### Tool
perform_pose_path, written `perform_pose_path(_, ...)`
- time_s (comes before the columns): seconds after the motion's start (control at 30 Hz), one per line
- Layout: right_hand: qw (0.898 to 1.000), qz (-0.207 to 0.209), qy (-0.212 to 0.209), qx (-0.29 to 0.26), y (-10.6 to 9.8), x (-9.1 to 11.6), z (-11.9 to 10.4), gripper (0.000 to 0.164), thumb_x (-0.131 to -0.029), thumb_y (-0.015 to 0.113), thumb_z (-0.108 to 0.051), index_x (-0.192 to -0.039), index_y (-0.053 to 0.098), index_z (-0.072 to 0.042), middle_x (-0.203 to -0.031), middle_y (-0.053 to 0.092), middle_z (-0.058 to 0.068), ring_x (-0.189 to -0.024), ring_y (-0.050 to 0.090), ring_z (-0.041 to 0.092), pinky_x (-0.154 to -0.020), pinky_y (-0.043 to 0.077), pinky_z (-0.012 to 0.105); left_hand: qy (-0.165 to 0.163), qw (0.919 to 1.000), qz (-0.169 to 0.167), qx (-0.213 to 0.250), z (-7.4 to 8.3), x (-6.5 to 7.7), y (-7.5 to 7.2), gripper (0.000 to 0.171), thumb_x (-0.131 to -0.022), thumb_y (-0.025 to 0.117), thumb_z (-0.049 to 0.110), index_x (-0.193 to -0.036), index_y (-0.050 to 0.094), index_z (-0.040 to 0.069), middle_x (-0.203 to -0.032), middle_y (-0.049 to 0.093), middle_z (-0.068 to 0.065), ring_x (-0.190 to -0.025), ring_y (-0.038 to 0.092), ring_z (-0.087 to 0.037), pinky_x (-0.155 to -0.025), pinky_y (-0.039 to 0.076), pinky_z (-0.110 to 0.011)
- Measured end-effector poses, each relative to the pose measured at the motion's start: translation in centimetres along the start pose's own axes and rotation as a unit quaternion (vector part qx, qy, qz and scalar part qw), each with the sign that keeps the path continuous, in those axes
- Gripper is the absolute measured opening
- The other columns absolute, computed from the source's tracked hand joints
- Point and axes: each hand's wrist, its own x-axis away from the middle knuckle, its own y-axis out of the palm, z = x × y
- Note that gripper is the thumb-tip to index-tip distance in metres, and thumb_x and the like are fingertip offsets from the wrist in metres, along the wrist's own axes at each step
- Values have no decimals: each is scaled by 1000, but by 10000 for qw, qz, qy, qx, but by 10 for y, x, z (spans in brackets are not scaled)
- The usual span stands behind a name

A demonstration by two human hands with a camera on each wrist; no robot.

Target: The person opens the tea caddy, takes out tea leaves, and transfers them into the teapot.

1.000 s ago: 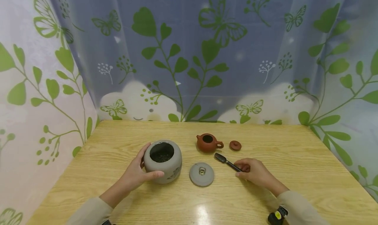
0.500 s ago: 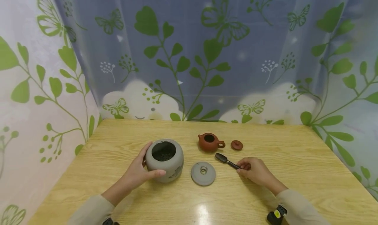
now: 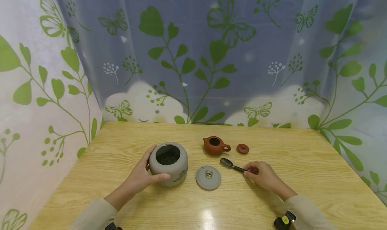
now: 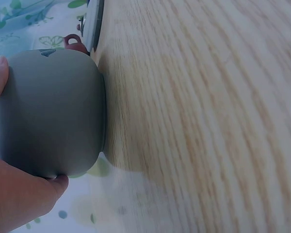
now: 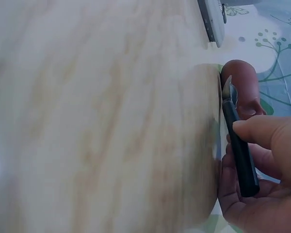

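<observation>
A rounded grey jar (image 3: 178,169) with dark loose contents stands on the table at centre left. My left hand (image 3: 139,178) grips its left side, thumb across the front; the left wrist view shows the jar (image 4: 53,111) between thumb and fingers. To the right, my right hand (image 3: 263,176) pinches the handle end of a small dark scoop (image 3: 226,162), whose head points left toward the teapot. In the right wrist view the black handle (image 5: 242,165) lies between thumb and fingers. A grey lid (image 3: 208,183) with a ring knob lies between the hands.
A small reddish-brown teapot (image 3: 213,148), uncovered, stands behind the grey lid, its handle to the right. Its round lid (image 3: 243,148) lies beside it. A patterned curtain (image 3: 193,55) rises along the table's far edge (image 3: 169,124).
The right hand has turned the scoop slightly, its handle lying a little flatter now. The left hand keeps its grip on the jar. The whole view has shifted slightly.
</observation>
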Motion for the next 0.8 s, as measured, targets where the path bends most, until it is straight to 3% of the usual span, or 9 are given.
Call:
perform_pose_path(0.37, 9990, 178, -26, -417, -4, -3, -1, 20, -95, 61, -14, -108, 66, -1, -94, 68, 5, -83, 62, 14, -66, 51, 25, -52, 10000, 65, -51, -3, -1, 1, 111, -73, 85, 30, -155, 10, 22, -159, 14, -9, -146, 14, -34, -116, 18, -53)
perform_pose_path(0.53, 9964, 237, -64, -812, -7, -6, -6, 23, -95, 61, -18, -109, 65, 0, -91, 68, 9, -82, 65, 18, -66, 53, 26, -20, 9999, 67, -91, -2, -1, 1, 110, -74, 84, 30, -155, 10, 21, -159, 14, -10, -145, 13, -35, -116, 18, -53)
perform_pose_path(0.8, 9799, 533, 197, -1910, -8, -10, -17, 34, -91, 66, -34, -107, 69, -4, -93, 69, 9, -81, 63, 18, -74, 56, 39, -31, 10000, 17, 17, 0, 1, 1, 109, -75, 84, 28, -155, 10, 22, -159, 14, -10, -145, 13, -36, -115, 19, -56)
